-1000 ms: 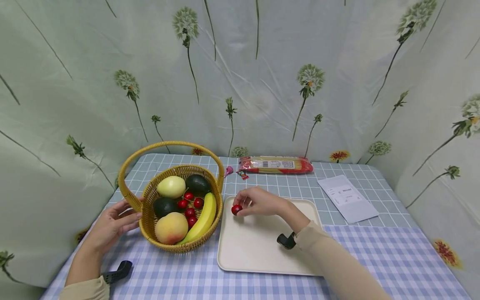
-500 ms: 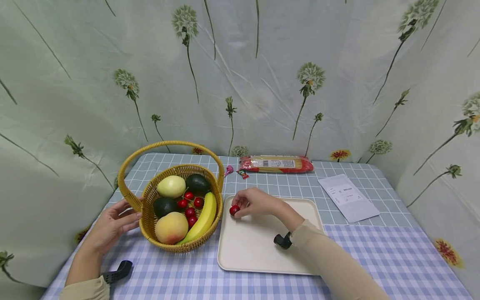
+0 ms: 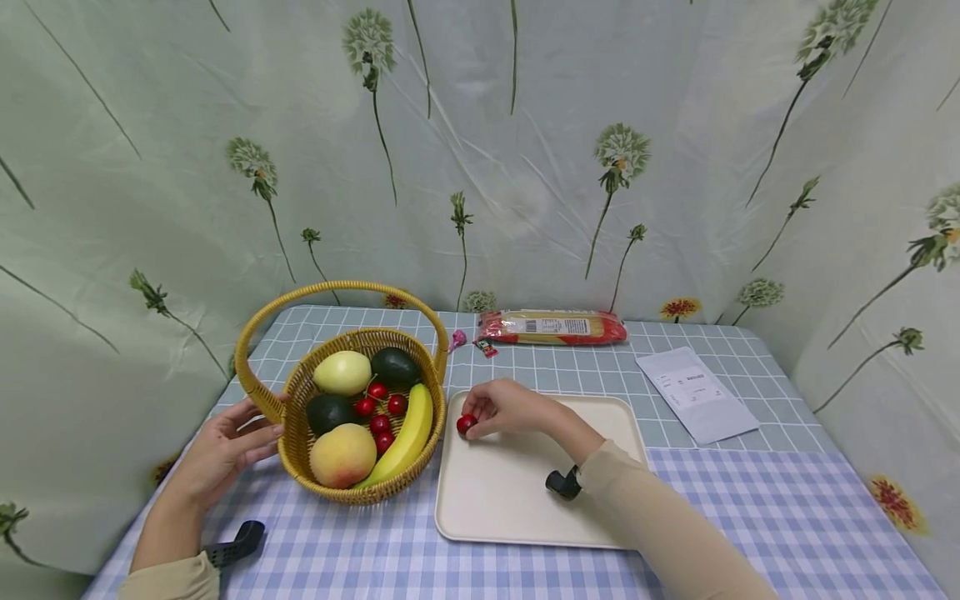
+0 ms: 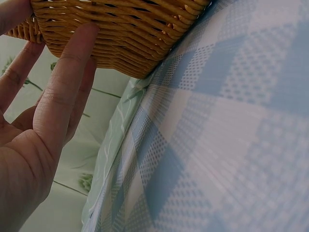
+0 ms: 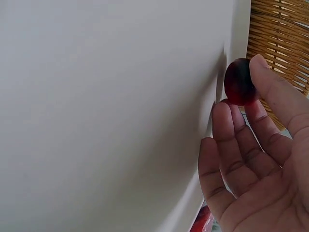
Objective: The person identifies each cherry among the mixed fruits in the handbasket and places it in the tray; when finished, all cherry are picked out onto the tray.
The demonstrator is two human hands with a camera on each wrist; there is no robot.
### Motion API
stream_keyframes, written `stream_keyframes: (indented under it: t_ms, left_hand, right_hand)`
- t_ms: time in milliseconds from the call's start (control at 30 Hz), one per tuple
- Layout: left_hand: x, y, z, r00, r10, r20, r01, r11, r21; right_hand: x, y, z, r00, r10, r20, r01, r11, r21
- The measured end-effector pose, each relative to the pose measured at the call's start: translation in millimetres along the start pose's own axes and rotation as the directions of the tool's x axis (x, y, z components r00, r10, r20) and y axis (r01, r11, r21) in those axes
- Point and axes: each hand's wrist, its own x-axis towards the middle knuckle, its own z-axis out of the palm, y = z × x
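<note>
Your right hand (image 3: 510,408) pinches the cherry (image 3: 467,423) at its fingertips, low over the tray's (image 3: 525,500) near-left corner, just beside the basket (image 3: 360,492); being round, it has no long axis. Your left hand (image 3: 221,450), well apart from it, rests straight fingers against the basket's outer wall.

Red cherry (image 3: 467,423); cream tray (image 3: 517,508); golden-yellow wicker basket (image 3: 300,392).

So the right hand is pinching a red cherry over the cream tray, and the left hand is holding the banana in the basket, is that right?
Not quite. The left hand rests its fingers against the outer wall of the wicker basket, as the left wrist view shows; the banana lies untouched inside. The right hand does pinch the cherry over the tray.
</note>
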Motion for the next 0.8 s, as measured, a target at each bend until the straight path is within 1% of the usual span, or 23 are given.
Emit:
stream_keyframes:
  t_ms: [267, 800]
  left_hand:
    - [-0.2, 0.3, 0.0, 1.000, -0.013, -0.006, 0.013, 1.000, 0.017]
    - [-0.4, 0.7, -1.4, 1.000, -0.004, 0.028, 0.004, 1.000, 0.002]
  right_hand:
    - [2.5, 0.2, 2.8, 1.000, 0.014, -0.027, -0.015, 0.999, -0.029]
    - [1.9, 0.1, 5.4, 0.998, 0.040, -0.053, -0.041, 0.999, -0.030]
